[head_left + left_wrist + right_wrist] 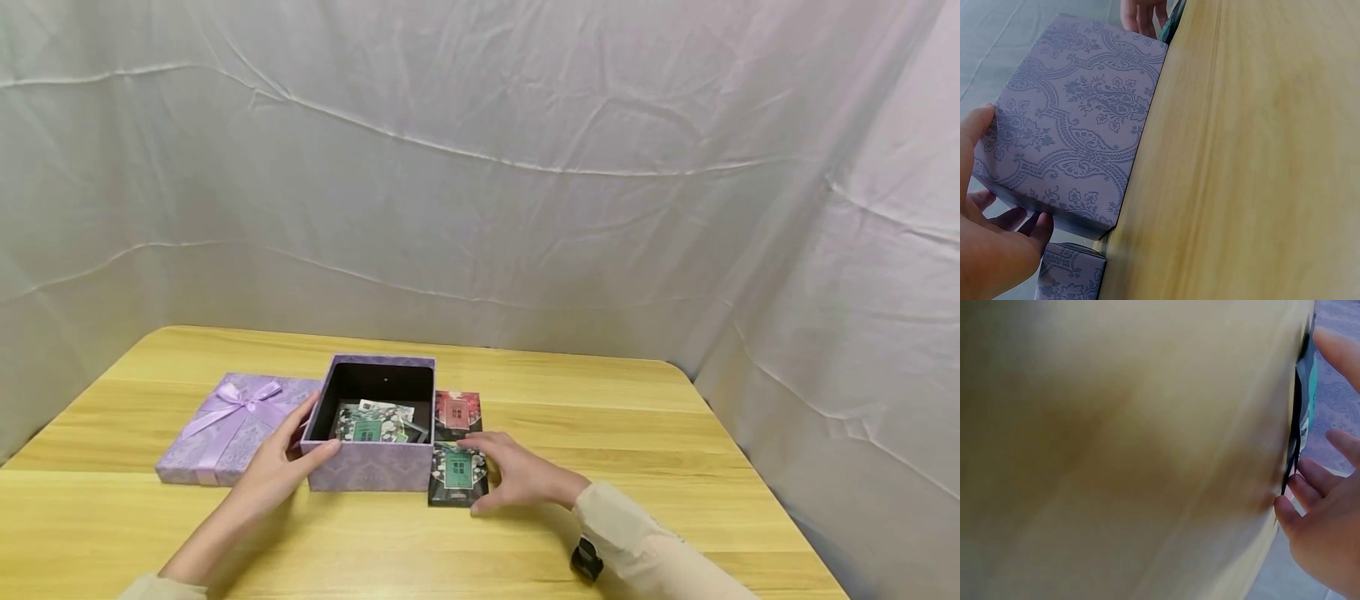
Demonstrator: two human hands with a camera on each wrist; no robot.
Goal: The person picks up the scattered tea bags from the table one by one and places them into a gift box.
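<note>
An open lavender patterned box (371, 467) with a black inside stands on the table. My left hand (281, 467) grips its near left corner, thumb at the front rim and fingers along the left side. Inside lie several floral packets, one with a green label (367, 430) on top. To the right of the box, a dark floral packet with a green label (459, 471) lies flat. My right hand (517, 471) spans its right side, with fingertips at its far edge and thumb by the near right corner. Behind it lies a red-labelled packet (457, 412), partly under the fingers.
The lavender lid (198, 450) with a ribbon bow lies left of the box, close against it. The wooden table (637, 425) extends to the right and toward me. A pale cloth (480, 167) hangs behind the table and along its right side.
</note>
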